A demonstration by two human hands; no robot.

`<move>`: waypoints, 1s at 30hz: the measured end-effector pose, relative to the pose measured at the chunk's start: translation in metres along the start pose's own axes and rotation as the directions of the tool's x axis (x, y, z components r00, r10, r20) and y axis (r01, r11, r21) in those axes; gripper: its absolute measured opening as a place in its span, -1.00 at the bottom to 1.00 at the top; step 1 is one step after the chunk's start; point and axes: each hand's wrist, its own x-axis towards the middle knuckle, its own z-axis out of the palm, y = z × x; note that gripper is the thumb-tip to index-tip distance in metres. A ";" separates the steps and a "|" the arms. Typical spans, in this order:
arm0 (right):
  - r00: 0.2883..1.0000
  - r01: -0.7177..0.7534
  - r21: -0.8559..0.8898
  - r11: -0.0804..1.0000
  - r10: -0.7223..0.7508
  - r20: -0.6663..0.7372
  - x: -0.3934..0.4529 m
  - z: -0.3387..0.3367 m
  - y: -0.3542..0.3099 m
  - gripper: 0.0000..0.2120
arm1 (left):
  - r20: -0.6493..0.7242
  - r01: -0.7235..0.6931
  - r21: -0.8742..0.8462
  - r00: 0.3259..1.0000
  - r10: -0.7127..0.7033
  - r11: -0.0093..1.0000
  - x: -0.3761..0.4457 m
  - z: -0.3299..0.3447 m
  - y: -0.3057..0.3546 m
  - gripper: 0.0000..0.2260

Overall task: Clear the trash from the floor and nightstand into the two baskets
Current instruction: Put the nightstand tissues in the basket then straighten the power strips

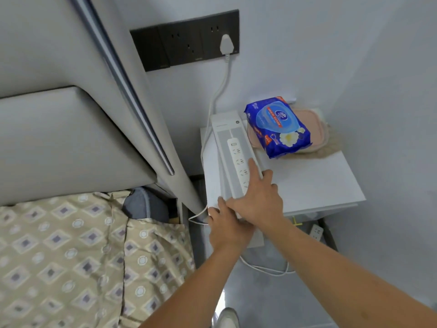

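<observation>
A long white box (pixel 233 147) with a white power strip on its top face lies along the left side of the white nightstand (pixel 319 181), its near end past the front edge. My left hand (pixel 224 226) grips that near end from below and the left. My right hand (pixel 259 197) lies on top of the box, index finger stretched along the strip, other fingers curled over the box's right edge. No basket is in view.
A blue tissue pack (pixel 277 126) rests on a pink lidded container (pixel 315 120) and a beige cloth (pixel 332 145) at the nightstand's back. A white plug (pixel 227 45) sits in the dark wall socket panel (pixel 186 41). The patterned bed (pixel 71 256) is left; another power strip (pixel 316 232) and cable (pixel 267 268) lie on the floor.
</observation>
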 end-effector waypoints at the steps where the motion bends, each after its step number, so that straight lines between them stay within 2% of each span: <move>1: 1.000 0.021 0.004 1.000 -0.021 0.006 -0.001 -0.006 0.004 0.13 | -0.018 0.012 0.014 1.000 -0.011 1.000 0.001 0.004 0.003 -0.04; 6: 0.991 0.085 0.056 0.995 -0.090 0.099 -0.006 -0.042 0.024 0.13 | -0.097 -0.036 0.101 0.994 0.046 0.994 -0.003 0.017 0.012 0.16; 8: 0.983 0.103 0.107 0.989 -0.118 0.141 -0.007 -0.056 0.032 0.08 | -0.128 -0.016 0.142 0.991 0.035 0.990 -0.007 0.021 0.012 0.19; 12: 0.971 0.166 0.159 0.973 -0.189 0.145 -0.017 -0.077 0.048 0.06 | -0.171 0.052 0.108 0.985 -0.032 0.993 -0.010 0.020 0.013 -0.10; 16: 0.967 0.193 0.260 0.946 -0.229 0.114 -0.038 -0.090 0.070 0.03 | -0.158 0.061 0.089 0.986 -0.046 0.994 -0.007 0.010 0.019 -0.04; 18: 0.962 0.214 0.296 0.931 -0.254 0.102 -0.052 -0.093 0.085 0.00 | -0.165 0.051 0.082 0.986 -0.036 0.995 -0.006 0.006 0.022 -0.13; 20: 0.958 0.225 0.333 0.916 -0.270 0.094 -0.067 -0.094 0.102 0.01 | -0.193 0.019 0.054 0.981 -0.009 0.998 -0.012 0.000 0.021 -0.23; 23: 0.965 0.186 0.414 0.891 -0.244 0.091 -0.085 -0.095 0.124 0.03 | -0.191 -0.002 -0.008 0.982 0.000 1.000 -0.032 -0.010 0.016 -0.28; 27: 0.967 0.084 0.594 0.800 -0.210 0.146 -0.106 -0.095 0.140 -0.01 | -0.136 0.009 -0.188 0.990 -0.036 0.982 -0.068 -0.026 0.007 -0.15; 30: 0.956 0.047 0.640 0.767 -0.220 0.195 -0.123 -0.098 0.141 -0.01 | -0.114 0.025 -0.299 0.992 -0.062 0.954 -0.094 -0.040 -0.005 -0.06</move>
